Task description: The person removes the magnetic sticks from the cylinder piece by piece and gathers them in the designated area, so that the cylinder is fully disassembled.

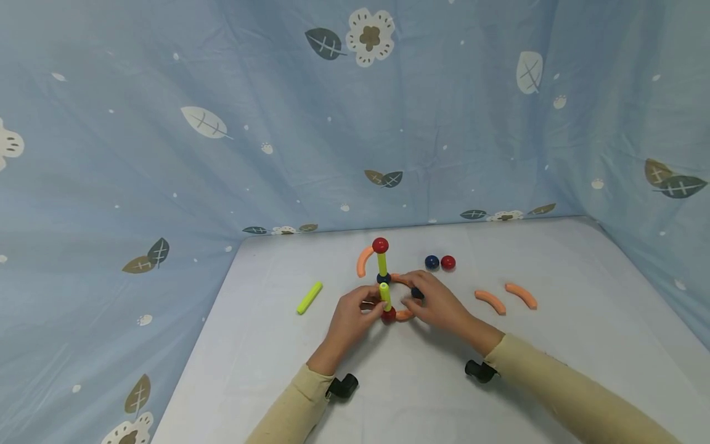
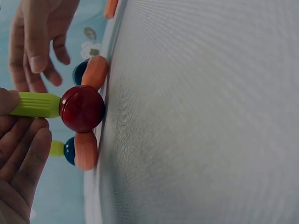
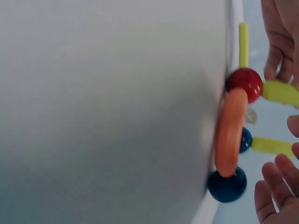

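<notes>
My left hand point(image 1: 353, 313) pinches an upright yellow-green rod point(image 1: 385, 297) between thumb and fingers. The rod's lower end sits in a red ball point(image 2: 82, 108) on the table. Curved orange pieces point(image 3: 231, 133) join this ball to dark blue balls, forming part of a ring. At the ring's back, a second upright rod point(image 1: 382, 265) rises from a dark blue ball point(image 1: 384, 279) and carries a red ball point(image 1: 380, 245) on top. My right hand point(image 1: 439, 303) hovers with parted fingers around the ring's right-hand dark blue ball point(image 3: 227, 184), gripping nothing.
A loose yellow-green rod point(image 1: 309, 298) lies left of the hands. One curved orange piece point(image 1: 363, 261) is behind the ring. A dark blue ball point(image 1: 432, 263) and a red ball point(image 1: 448, 263) sit behind my right hand; two orange pieces point(image 1: 490, 302) lie farther right.
</notes>
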`<state>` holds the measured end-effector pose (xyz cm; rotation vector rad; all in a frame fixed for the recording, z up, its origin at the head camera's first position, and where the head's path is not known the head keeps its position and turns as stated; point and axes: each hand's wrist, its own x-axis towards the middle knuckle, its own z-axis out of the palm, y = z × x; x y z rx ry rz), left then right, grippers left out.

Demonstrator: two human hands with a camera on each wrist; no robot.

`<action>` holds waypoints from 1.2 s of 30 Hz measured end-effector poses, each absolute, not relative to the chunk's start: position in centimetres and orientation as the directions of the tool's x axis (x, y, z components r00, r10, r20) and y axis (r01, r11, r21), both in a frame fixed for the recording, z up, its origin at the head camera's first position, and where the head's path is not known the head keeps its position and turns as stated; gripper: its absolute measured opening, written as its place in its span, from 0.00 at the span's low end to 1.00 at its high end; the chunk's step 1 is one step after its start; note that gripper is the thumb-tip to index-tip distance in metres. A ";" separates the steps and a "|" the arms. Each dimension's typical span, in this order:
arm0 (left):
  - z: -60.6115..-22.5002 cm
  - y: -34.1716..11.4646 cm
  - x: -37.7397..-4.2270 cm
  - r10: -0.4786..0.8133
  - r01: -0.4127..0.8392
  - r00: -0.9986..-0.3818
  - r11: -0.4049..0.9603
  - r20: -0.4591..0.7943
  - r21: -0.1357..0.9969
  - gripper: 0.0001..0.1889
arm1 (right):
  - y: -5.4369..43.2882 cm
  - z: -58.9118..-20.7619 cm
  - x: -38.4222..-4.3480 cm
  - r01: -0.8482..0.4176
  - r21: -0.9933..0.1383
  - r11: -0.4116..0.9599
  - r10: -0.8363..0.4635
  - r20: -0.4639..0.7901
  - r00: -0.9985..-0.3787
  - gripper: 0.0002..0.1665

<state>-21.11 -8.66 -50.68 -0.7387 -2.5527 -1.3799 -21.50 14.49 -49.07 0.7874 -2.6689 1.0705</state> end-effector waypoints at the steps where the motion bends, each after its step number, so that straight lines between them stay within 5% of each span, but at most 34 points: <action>1: -50.6 -8.7 -21.1 0.352 0.487 -0.868 0.457 0.352 0.744 0.10 | 14.4 -49.3 -21.3 -0.525 -0.600 0.604 -0.421 0.319 -0.849 0.29; 17: -50.6 -8.6 -21.1 0.348 0.485 -0.869 0.461 0.351 0.743 0.10 | 13.4 -50.4 -19.9 -0.367 -0.706 0.605 -0.397 0.132 -0.908 0.21; 36: -50.7 -8.6 -21.1 0.347 0.476 -0.874 0.466 0.341 0.746 0.11 | 12.0 -50.7 -20.5 -0.302 -0.677 0.671 -0.360 0.059 -0.931 0.18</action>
